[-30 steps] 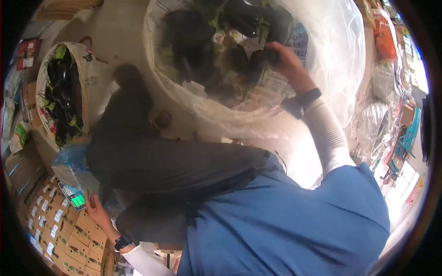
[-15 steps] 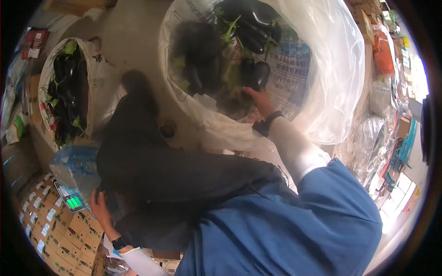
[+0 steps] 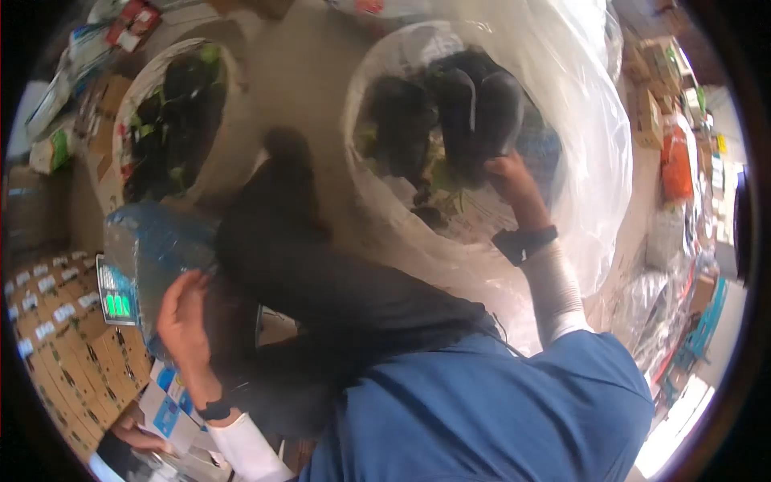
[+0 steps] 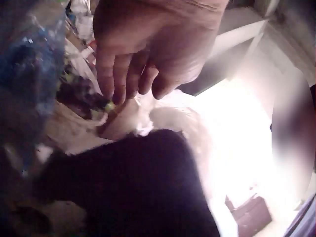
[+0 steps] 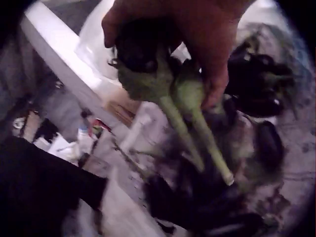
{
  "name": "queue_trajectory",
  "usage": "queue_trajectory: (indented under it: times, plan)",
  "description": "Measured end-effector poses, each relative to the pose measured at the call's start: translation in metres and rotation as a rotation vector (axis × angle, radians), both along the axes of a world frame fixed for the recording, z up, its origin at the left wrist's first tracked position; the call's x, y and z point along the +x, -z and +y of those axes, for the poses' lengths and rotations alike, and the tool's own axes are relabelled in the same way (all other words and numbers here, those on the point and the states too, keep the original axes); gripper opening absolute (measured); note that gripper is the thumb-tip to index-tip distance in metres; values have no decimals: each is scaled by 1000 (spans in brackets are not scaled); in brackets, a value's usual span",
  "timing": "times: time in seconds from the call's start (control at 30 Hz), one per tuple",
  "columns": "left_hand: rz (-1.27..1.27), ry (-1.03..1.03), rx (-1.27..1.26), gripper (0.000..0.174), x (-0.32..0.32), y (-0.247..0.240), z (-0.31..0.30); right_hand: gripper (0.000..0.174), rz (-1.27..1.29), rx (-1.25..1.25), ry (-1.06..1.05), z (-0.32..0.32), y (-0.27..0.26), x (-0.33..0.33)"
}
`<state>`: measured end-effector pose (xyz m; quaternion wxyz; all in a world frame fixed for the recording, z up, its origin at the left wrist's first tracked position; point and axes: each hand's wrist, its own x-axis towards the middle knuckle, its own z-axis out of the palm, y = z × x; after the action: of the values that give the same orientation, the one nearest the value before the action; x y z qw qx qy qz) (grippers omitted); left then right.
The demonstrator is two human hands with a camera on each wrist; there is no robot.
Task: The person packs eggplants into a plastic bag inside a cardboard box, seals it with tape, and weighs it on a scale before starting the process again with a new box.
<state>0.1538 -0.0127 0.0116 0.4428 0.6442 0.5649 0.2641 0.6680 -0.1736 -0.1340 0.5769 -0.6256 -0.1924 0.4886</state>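
Observation:
My right hand (image 3: 518, 189) grips two dark eggplants (image 3: 499, 104) over a large round container lined with clear plastic (image 3: 590, 161). In the right wrist view, their green caps and long stems (image 5: 185, 123) hang below the fingers. More eggplants (image 5: 269, 145) lie lower in the container, on printed paper. My left hand (image 3: 186, 325) hovers with nothing in it, fingers loosely bent, beside a blue plastic-wrapped thing (image 3: 165, 241). The left wrist view shows that hand (image 4: 153, 44) palm side, above a dark trouser leg (image 4: 133, 182).
A second, smaller bag of eggplants (image 3: 181, 104) stands at the left. A scale with a green lit display (image 3: 117, 305) is near stacked cardboard boxes (image 3: 64, 337). Another hand (image 3: 140, 434) shows at the lower left. Boxes and plastic bags line the right side.
My right hand, low among the eggplants before, now has two of them raised. My left hand has moved up from beside the scale. The head view has shifted, moving the containers rightward.

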Motion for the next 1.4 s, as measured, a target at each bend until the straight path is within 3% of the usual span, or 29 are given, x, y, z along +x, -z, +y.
queue_trajectory:
  times: [0.07, 0.1, 0.17, 0.2, 0.3, 0.33, 0.4, 0.43, 0.47, 0.53, 0.57, 0.6, 0.63, 0.7, 0.73, 0.8, 0.87, 0.93, 1.0, 1.07, 1.13, 1.2, 1.37, 1.4]
  plan:
    - [-263, 69, -31, 41, 48, -14, -12, 70, 442, 327, -127, 27, -54, -26]
    - [-406, 119, -77, 50, 73, -19, -14, 70, 446, 344, -174, 41, -73, -41]
    - [-698, 215, -214, 69, 112, -20, -14, 77, 840, 493, -485, 69, -102, -76]
    - [-748, 248, -228, 75, 121, -15, -14, 77, 855, 493, -546, 83, -112, -98]
    - [-1290, 321, -470, 60, 132, -21, -6, 78, 1047, 475, -941, 124, -123, -153]
    - [-1294, 283, -422, 60, 123, -22, -9, 78, 1061, 462, -997, 135, -130, -163]
    - [-1293, 52, -307, 49, 103, -24, -13, 71, 639, 250, -1029, 152, -177, -190]
    - [-1150, 18, -161, 45, 92, -21, -15, 68, 313, 227, -1014, 158, -198, -208]
    - [-1157, -18, -130, 45, 82, -21, -20, 68, 314, 225, -1060, 162, -208, -218]
    - [-933, -390, -50, 45, 66, -22, -29, 68, 9, -66, -1054, 171, -221, -230]
    - [-897, -488, 61, 42, 59, -20, -32, 74, 81, -68, -1089, 176, -221, -236]
    - [-905, -518, 82, 42, 47, -16, -36, 74, 70, -66, -1123, 177, -228, -252]
    - [-1196, -534, 21, 42, 37, -12, -39, 77, -84, 120, -1141, 176, -237, -267]
    - [-1644, -430, -71, 47, 16, -14, -46, 87, -299, 433, -1188, 185, -231, -287]
    - [-1656, -443, -53, 47, 9, -13, -49, 87, -306, 435, -1210, 186, -226, -299]
    - [-1675, -265, -26, 51, -7, -8, -53, 87, -233, 579, -1156, 186, -219, -329]
    - [-1605, -286, 38, 58, -21, -3, -58, 89, -121, 566, -1200, 191, -213, -353]
    - [-1755, -245, 71, 49, -30, 0, -61, 89, -2, 464, -1260, 197, -207, -370]
    - [-1806, -295, 92, 54, -37, 2, -64, 90, 8, 444, -1298, 204, -205, -387]
    - [-1907, -160, 164, 60, -48, -1, -66, 89, 181, 317, -1275, 209, -205, -405]
    - [-1869, -144, 222, 67, -62, 1, -69, 88, 41, 341, -1298, 210, -217, -418]
    - [-1923, -41, 252, 69, -75, -6, -73, 84, -281, 478, -1350, 205, -239, -434]
    - [-1957, -144, 317, 69, -88, 3, -74, 85, -300, 570, -1498, 192, -255, -466]
    - [-1974, -156, 308, 67, -89, 5, -74, 91, -454, 610, -1403, 185, -249, -468]
